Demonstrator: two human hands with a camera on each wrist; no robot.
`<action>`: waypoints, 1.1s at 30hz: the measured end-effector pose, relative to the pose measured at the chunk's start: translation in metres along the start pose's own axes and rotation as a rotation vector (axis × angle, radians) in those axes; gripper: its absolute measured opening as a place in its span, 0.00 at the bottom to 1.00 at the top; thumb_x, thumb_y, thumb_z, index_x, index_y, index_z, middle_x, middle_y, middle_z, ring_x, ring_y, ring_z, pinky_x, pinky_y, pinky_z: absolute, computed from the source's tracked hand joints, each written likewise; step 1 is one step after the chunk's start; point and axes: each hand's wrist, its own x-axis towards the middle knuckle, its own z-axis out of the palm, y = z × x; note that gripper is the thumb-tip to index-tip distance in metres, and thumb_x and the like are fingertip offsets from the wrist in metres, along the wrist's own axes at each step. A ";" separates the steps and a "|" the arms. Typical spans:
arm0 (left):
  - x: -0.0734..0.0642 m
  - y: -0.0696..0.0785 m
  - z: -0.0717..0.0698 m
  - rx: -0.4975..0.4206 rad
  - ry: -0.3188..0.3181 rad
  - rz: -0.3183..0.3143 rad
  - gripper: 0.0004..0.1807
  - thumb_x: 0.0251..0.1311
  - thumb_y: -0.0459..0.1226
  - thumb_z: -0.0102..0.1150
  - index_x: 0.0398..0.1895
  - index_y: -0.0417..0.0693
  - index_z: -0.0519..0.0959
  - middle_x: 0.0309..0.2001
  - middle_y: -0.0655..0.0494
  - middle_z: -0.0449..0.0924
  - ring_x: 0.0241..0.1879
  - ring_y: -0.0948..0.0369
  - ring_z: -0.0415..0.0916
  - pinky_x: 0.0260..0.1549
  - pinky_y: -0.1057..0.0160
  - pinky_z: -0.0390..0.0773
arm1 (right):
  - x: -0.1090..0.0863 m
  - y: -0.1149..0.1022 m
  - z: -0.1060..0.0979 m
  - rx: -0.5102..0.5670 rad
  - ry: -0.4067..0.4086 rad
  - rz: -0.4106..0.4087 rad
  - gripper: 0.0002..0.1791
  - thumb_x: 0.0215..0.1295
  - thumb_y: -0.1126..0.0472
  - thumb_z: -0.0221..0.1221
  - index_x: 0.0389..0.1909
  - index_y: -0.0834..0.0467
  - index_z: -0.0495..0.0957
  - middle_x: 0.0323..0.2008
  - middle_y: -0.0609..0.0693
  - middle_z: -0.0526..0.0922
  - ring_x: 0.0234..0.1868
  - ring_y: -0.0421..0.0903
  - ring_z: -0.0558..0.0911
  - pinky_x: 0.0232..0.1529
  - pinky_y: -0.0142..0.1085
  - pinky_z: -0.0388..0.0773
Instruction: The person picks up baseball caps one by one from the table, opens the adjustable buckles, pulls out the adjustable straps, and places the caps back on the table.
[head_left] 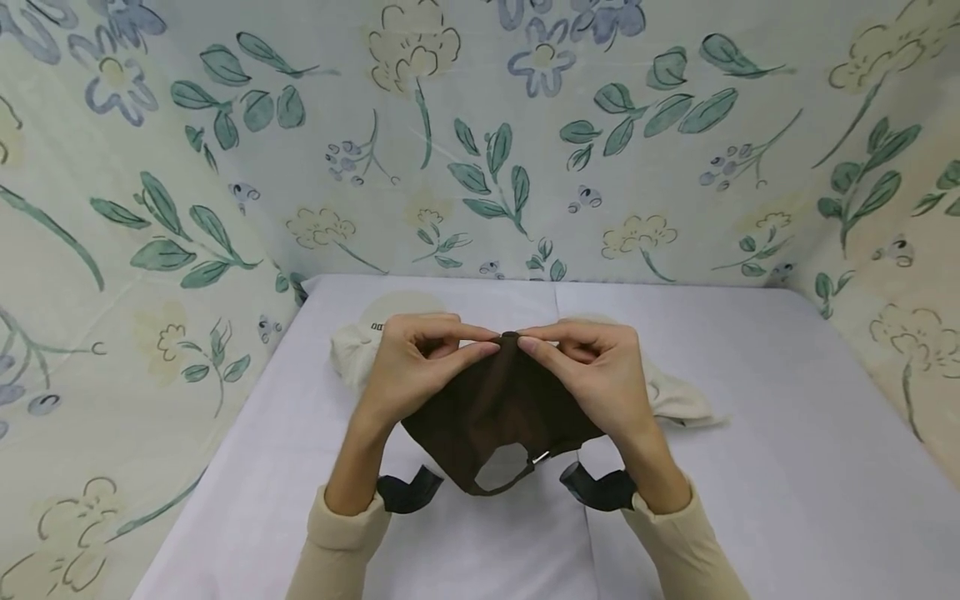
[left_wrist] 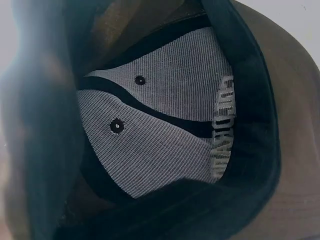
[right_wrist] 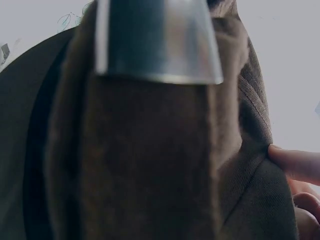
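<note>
A dark brown baseball cap hangs crown up between my two hands, its back opening and strap toward me. My left hand pinches the crown's top between thumb and index finger, just left of the button. Just right of the button, my right hand pinches it the same way. In the left wrist view the cap's inside shows grey mesh lining with eyelets and the back of raised lettering. A metal buckle on the strap fills the top of the right wrist view, with fingertips touching the fabric at right.
On the white-covered table, a cream cap lies behind my left hand. Another cream cloth item, partly hidden, lies behind my right. Black wrist mounts stick inward below the brown cap. Floral curtains enclose the table's back and sides.
</note>
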 end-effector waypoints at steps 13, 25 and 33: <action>-0.001 0.000 0.004 -0.003 0.029 0.087 0.09 0.56 0.25 0.74 0.40 0.39 0.91 0.15 0.61 0.60 0.17 0.66 0.54 0.16 0.66 0.54 | -0.003 -0.004 0.000 -0.028 0.043 -0.043 0.05 0.59 0.73 0.72 0.36 0.64 0.91 0.12 0.47 0.52 0.20 0.41 0.50 0.20 0.35 0.49; 0.000 0.001 0.005 -0.018 0.055 0.206 0.12 0.52 0.21 0.74 0.41 0.36 0.91 0.14 0.64 0.60 0.18 0.68 0.56 0.18 0.68 0.56 | -0.002 -0.005 0.003 0.026 0.056 -0.247 0.11 0.55 0.80 0.70 0.37 0.67 0.90 0.13 0.44 0.62 0.19 0.38 0.56 0.21 0.31 0.53; 0.000 0.009 0.007 -0.031 0.078 0.256 0.14 0.49 0.19 0.74 0.40 0.34 0.90 0.14 0.64 0.60 0.18 0.69 0.55 0.18 0.69 0.55 | -0.003 -0.004 0.007 0.010 0.113 -0.383 0.14 0.51 0.82 0.70 0.38 0.67 0.91 0.12 0.43 0.56 0.19 0.34 0.54 0.20 0.27 0.49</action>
